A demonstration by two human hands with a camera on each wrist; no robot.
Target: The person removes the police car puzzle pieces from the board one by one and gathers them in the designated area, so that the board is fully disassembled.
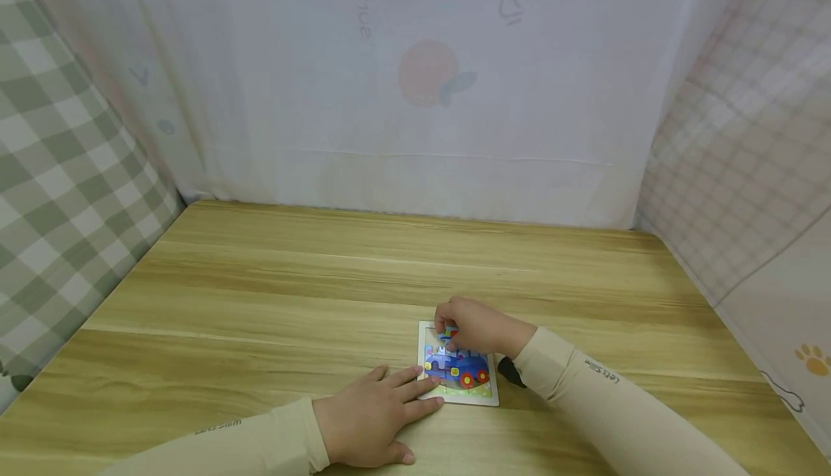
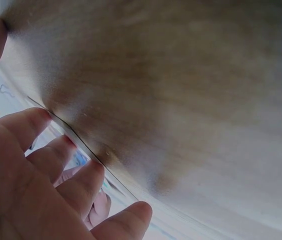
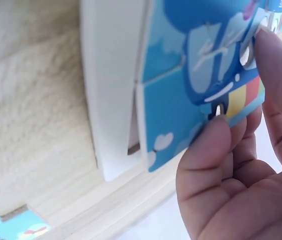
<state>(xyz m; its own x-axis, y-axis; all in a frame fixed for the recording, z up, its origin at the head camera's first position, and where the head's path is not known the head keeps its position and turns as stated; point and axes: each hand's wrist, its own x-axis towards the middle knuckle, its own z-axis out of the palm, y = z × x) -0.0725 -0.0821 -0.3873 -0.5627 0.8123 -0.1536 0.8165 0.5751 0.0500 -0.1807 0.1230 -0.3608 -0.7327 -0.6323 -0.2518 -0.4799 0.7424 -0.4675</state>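
A small jigsaw puzzle in a white-framed tray lies on the table, with a blue vehicle with red and yellow wheels on its pieces. My left hand lies flat with spread fingers, its fingertips over the tray's left edge; in the left wrist view its fingers touch that edge. At the tray's far part my right hand pinches a puzzle piece. Close up, the right hand has thumb and finger at a blue piece with yellow and red stripes. A blue corner piece sits slightly raised from the frame.
A loose puzzle piece lies on the wood outside the tray in the right wrist view. Beside the right wrist is a small dark object. The wooden table ends at a hanging white cloth, with checked cloths at both sides.
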